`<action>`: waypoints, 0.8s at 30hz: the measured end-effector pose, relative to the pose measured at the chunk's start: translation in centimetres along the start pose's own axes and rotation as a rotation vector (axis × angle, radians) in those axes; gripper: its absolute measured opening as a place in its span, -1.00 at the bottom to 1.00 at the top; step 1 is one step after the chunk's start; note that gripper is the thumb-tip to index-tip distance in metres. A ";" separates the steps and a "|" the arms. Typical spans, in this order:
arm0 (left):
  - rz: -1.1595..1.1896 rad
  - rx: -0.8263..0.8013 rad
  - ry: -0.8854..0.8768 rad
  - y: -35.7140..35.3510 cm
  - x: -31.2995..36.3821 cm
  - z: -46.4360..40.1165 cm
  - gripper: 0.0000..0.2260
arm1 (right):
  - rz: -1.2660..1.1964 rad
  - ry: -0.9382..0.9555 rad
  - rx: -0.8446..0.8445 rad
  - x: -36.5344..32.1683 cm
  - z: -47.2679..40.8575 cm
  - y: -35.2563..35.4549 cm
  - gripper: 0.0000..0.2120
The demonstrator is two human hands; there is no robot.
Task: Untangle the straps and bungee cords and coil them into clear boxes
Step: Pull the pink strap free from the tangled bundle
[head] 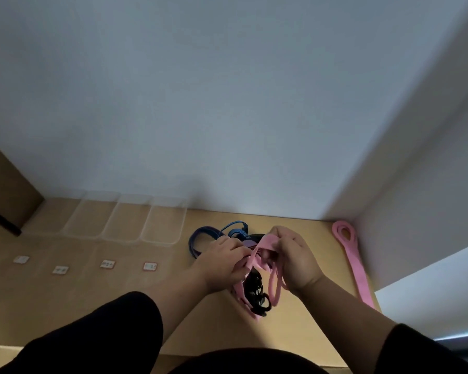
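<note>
Left hand (224,261) curled round a pink strap (265,245), pinching it near the middle of the tangle; right hand (295,259) likewise curled, gripping the same strap at its upper fold; both held close together just above the table (92,306); pink loops hanging down between and below the hands, wound with a black cord (256,291) bunched at the lower end; blue straps (208,234) lying on the table just behind the left hand, partly hidden by it; purple piece glimpsed between hands and blue straps, too small to identify; second pink band (347,252) laid apart at the right edge of the table, looped end in the corner against the wall (227,103); four clear boxes (125,221) in a row along the wall at left, well apart from the tangle, nothing seen inside; four small labels (107,264) on the table in front of the boxes, print unreadable; black sleeves (106,333) on both forearms
</note>
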State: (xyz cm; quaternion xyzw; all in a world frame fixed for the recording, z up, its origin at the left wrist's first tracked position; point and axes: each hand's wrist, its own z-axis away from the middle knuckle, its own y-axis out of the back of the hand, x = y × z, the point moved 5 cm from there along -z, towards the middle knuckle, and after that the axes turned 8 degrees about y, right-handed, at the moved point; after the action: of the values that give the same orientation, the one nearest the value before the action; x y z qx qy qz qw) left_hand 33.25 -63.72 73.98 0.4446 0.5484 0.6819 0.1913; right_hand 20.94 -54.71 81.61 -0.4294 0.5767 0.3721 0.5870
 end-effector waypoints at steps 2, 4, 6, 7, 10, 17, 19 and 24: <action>-0.015 -0.048 0.033 -0.1 -0.2 -0.4 -0.58 | -0.055 0.036 0.026 -1.5 -0.8 -0.2 -0.87; -0.070 -0.043 0.033 -0.3 -0.5 -0.7 -0.62 | -0.123 0.092 0.012 -2.9 -1.7 -0.4 -0.89; -0.040 -0.022 0.054 -0.1 -0.9 -0.8 -0.58 | -0.155 0.138 -0.007 -4.3 -2.6 -0.4 -0.89; 0.021 -0.016 0.046 0.0 -1.0 -0.9 -0.55 | -0.158 0.154 -0.016 -4.9 -3.1 -0.3 -0.88; 0.198 -0.046 0.003 0.7 -0.6 -1.5 -0.54 | -0.166 0.211 -0.059 -6.0 -4.2 -0.3 -0.82; 0.516 -0.089 0.294 1.8 -1.8 -2.5 -0.82 | -0.078 0.243 -0.081 -6.2 -5.2 0.5 -0.83; 0.962 -0.210 0.453 1.1 -2.2 -2.7 -0.79 | -0.060 0.257 -0.084 -6.5 -5.3 0.8 -0.83; 1.578 -0.390 0.698 -0.1 -2.7 -4.0 -0.70 | -0.082 0.269 -0.115 -7.0 -5.2 1.1 -0.85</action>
State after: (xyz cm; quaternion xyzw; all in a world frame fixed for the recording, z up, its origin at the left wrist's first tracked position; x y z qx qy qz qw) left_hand 31.37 -68.00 72.78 0.4193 -0.0171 0.7933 -0.4410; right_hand 17.69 -58.75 88.66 -0.5315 0.6099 0.3196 0.4934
